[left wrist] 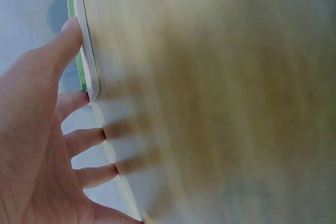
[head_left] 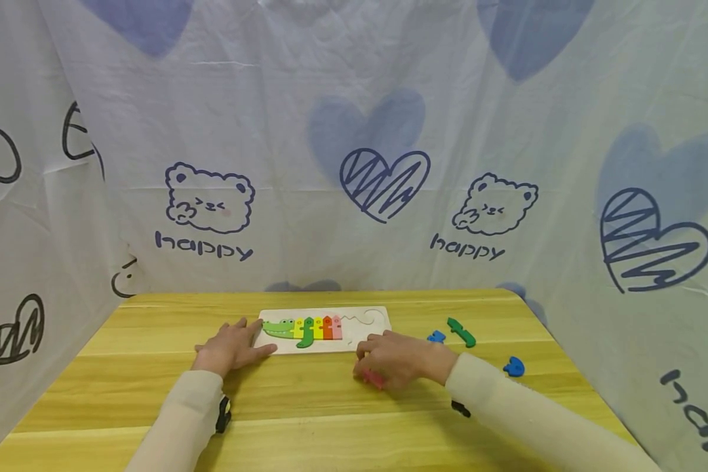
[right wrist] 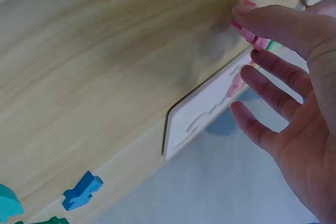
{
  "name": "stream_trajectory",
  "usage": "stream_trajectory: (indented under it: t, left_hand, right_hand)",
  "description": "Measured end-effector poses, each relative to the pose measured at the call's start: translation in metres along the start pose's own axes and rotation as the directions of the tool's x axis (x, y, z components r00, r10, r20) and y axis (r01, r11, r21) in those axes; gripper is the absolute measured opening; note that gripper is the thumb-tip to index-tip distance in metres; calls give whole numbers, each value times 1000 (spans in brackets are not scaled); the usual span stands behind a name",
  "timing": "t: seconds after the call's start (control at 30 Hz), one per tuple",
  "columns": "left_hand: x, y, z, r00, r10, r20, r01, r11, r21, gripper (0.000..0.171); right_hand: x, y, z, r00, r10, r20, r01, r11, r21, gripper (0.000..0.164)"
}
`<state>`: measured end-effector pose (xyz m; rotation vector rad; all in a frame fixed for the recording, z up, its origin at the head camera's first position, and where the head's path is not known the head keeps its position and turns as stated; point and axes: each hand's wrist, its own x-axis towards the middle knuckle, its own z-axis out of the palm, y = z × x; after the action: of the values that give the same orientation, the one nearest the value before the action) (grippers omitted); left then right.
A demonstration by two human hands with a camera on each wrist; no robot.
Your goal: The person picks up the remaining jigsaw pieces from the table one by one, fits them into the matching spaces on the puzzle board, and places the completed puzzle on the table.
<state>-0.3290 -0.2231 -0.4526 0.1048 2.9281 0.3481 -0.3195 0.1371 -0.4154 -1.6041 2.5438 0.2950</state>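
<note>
A white wooden puzzle board (head_left: 361,332) lies on the table. In its left part sit a green crocodile head (head_left: 278,330) and several coloured body pieces, the last one light pink (head_left: 337,328); the curled tail outline at the right holds no piece. My left hand (head_left: 228,347) rests at the board's left end, fingers spread, the thumb along its near edge. Just in front of the board's right end, my right hand (head_left: 396,357) pinches a deep pink puzzle piece (right wrist: 254,37) between thumb and index finger. The other fingers of that hand are loosely extended in the right wrist view.
Right of the board lie a green tail-like piece (head_left: 461,332), a small blue piece (head_left: 436,336) and a rounded blue piece (head_left: 514,366). The yellow wood-grain table (head_left: 307,432) ends at a printed white curtain (head_left: 295,131) behind and at the sides.
</note>
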Motion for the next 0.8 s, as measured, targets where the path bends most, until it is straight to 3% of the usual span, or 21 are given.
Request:
stream_trajectory:
  t: [0.53, 0.8]
  left_hand:
    - [2, 0, 1, 1000, -15, 12, 15, 1000, -2, 92]
    - [2, 1, 1, 1000, -19, 8, 19, 1000, -4, 93]
  right_hand:
    - [0, 22, -5, 988, 34, -151, -36, 999, -8, 35]
    - [7, 30, -10, 982, 88, -170, -85, 996, 26, 37]
